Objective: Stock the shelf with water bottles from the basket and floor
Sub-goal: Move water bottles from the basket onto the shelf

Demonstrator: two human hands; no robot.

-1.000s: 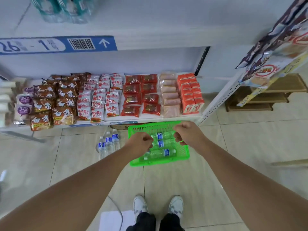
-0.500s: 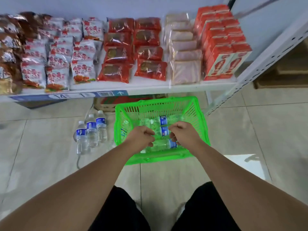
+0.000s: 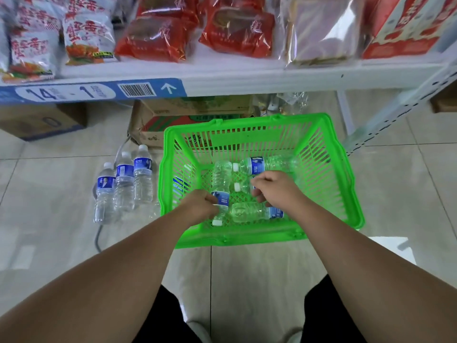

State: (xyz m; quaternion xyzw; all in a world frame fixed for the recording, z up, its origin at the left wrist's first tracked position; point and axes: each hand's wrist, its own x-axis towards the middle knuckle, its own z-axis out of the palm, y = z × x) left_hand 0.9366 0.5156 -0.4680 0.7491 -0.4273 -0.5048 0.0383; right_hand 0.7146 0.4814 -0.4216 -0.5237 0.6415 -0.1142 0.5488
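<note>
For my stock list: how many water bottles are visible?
7. Three bottles stand on the floor beside the basket; four lie inside it, one in the left hand. More may be hidden.

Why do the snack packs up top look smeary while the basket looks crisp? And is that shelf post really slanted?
Head view: the red snack packs are blurred, with glare streaks on the clear-wrapped packs; the green basket and its water bottles look sharper; the shelf post slants, likely wide-angle distortion.
</note>
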